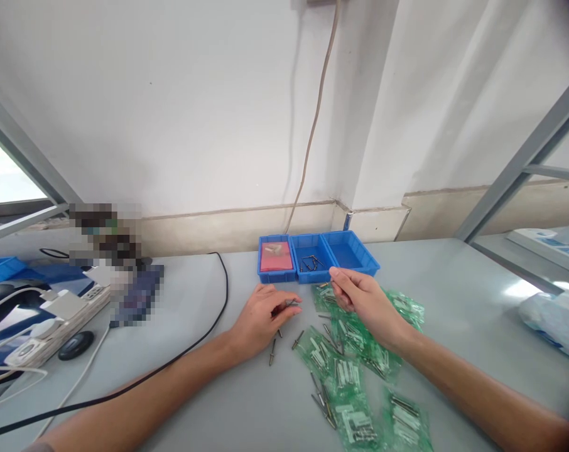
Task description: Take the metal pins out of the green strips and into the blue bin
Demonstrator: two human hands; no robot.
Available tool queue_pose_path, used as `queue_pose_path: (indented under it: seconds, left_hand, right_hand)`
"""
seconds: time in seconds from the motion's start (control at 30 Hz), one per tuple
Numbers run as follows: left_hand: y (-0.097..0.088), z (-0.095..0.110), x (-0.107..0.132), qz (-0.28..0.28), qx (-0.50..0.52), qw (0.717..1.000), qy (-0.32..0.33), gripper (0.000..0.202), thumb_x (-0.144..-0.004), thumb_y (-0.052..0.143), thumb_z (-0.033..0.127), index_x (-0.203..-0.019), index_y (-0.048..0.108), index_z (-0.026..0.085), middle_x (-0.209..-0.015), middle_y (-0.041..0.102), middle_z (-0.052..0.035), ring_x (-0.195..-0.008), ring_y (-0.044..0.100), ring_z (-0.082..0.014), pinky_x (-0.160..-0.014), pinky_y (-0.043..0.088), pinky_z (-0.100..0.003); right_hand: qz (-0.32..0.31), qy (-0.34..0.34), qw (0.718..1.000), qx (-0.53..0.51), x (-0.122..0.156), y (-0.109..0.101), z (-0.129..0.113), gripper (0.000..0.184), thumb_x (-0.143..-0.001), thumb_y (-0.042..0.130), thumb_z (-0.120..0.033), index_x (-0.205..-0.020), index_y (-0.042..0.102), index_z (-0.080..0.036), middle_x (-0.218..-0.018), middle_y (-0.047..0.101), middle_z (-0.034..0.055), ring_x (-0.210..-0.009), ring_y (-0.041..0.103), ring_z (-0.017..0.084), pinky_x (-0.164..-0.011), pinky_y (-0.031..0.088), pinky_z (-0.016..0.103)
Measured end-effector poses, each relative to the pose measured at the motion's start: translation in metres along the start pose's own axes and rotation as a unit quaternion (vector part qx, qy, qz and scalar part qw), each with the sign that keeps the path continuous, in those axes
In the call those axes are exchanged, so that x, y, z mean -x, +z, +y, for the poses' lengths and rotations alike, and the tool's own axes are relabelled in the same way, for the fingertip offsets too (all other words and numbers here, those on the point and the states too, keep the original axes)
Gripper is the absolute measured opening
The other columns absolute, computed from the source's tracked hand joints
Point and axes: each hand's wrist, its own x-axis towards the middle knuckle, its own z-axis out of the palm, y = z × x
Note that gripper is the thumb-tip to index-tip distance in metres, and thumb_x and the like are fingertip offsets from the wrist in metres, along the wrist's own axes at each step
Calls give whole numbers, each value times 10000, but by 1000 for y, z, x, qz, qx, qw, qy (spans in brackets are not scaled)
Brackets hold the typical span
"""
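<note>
The left hand pinches a pin at its fingertips; the right hand, thumb and forefinger pressed together, is over green bags.

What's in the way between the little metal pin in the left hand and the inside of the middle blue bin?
Only the low front wall of the middle blue bin. Nothing else visible blocks the way from the metal pin in the left hand. The nearest green bag lies to the right.
</note>
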Motion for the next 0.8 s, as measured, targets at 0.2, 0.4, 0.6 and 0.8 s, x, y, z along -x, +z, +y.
queue_pose_path:
  seconds: [0.2,0.4,0.6,0.8]
  left_hand:
    - [1,0,2,16,16,999,-49,280,-1054,628,494,-1185,722,265,-732,610,20,-816,605,-209,-890,476,-346]
    - [0,2,1,12,3,999,-40,240,-1079,581,431,-1143,727,251,-764,624,9,-813,598,-204,-894,476,-345]
    - [-3,4,-1,3,9,1000,-28,240,-1107,526,369,-1066,721,235,-828,711,-11,-839,613,-209,-913,459,-353]
    - [-4,3,-2,18,37,999,19,292,-1118,517,346,-1036,767,220,-1018,714,-59,-967,617,-218,-925,463,-353]
  right_hand:
    - [0,4,988,-155,-2,-1,-7,367,-921,770,-547,-828,616,-227,-802,528,-22,-586,368,119,-563,315,290]
    - [14,0,979,-202,-4,-4,-4,263,-880,834,-436,-897,667,-233,-961,663,4,-616,445,110,-582,362,286]
    - [14,-3,982,-186,-2,-5,-5,281,-847,870,-382,-794,644,-223,-948,725,26,-645,487,122,-590,384,280]
    - [-2,-6,988,-153,-1,-4,-6,280,-849,879,-410,-1000,718,-238,-957,733,21,-647,490,119,-600,389,277]
